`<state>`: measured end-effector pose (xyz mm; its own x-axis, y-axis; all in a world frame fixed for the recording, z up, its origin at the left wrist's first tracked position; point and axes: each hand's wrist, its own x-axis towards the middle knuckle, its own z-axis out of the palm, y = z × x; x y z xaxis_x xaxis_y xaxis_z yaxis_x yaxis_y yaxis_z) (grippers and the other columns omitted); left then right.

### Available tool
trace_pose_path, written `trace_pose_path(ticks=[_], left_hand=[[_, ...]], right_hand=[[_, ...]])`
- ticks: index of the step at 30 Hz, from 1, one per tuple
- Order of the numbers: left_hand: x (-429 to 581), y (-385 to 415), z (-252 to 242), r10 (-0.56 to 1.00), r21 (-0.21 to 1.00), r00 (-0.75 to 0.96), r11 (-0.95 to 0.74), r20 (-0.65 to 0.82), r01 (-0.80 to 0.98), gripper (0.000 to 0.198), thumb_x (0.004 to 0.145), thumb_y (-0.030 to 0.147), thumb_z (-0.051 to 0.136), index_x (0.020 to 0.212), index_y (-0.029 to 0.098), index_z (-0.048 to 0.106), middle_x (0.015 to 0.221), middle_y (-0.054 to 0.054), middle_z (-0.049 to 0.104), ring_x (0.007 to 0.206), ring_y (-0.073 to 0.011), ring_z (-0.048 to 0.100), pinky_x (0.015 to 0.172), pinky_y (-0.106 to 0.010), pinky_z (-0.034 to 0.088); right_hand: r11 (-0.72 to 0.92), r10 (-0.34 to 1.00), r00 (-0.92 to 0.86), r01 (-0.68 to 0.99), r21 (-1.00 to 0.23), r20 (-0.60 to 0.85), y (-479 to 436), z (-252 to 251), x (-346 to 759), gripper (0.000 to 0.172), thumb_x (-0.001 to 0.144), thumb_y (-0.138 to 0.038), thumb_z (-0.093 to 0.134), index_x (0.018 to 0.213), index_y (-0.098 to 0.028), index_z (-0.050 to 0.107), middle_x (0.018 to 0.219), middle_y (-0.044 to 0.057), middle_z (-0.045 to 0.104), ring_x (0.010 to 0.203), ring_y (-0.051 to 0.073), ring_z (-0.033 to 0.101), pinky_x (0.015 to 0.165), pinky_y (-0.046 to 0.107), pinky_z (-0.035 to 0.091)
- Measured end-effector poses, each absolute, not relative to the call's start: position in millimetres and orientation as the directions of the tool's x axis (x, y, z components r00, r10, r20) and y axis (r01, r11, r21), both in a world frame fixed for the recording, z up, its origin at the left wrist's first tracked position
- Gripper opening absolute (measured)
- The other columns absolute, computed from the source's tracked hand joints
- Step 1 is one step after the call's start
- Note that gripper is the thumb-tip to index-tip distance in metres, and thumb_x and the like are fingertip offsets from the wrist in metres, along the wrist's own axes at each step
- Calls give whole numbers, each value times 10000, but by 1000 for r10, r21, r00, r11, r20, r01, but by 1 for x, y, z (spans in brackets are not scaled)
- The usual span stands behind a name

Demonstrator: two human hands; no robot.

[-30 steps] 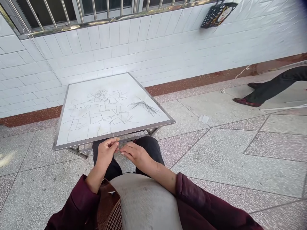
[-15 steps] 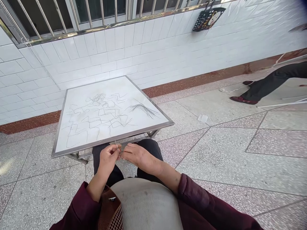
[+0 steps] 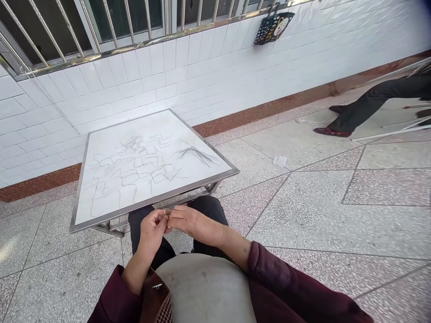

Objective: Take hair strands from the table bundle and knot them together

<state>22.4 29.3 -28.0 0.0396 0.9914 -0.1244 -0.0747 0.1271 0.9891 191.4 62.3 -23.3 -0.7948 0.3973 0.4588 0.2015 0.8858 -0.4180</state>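
Just below the surface's [image 3: 215,167] near edge, the left hand's [image 3: 152,228] narrow grip pinches a thin upright needle [image 3: 162,208], with the right hand's [image 3: 190,220] closed grip touching it from the right.

A seated person is holding both hands together, low in front of the body. The left hand [image 3: 152,226] is facing palm inward, with thumb and forefinger pinching shut at the tips. The right hand [image 3: 190,220] is lying knuckles up, its fingers [image 3: 175,213] reaching across to meet the left fingertips; whether they are gripping cannot be made out. The bare left forearm [image 3: 134,264] is angling up from below, while the right forearm [image 3: 232,244] is slanting in from the right side.
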Motion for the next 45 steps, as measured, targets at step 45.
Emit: trace_pose_path(ticks=[45], left_hand=[[31, 23, -23, 990, 977, -2, 142, -144, -157, 424, 745, 390, 767, 1078, 159, 644, 645, 37, 613, 590, -106, 614, 612, -230, 529]], right_hand=[[-264, 956, -266, -588, -764, -126, 41, -63, 171, 321, 816, -475, 708, 856, -158, 681, 772, 24, 706, 607, 90, 637, 516, 180, 481]])
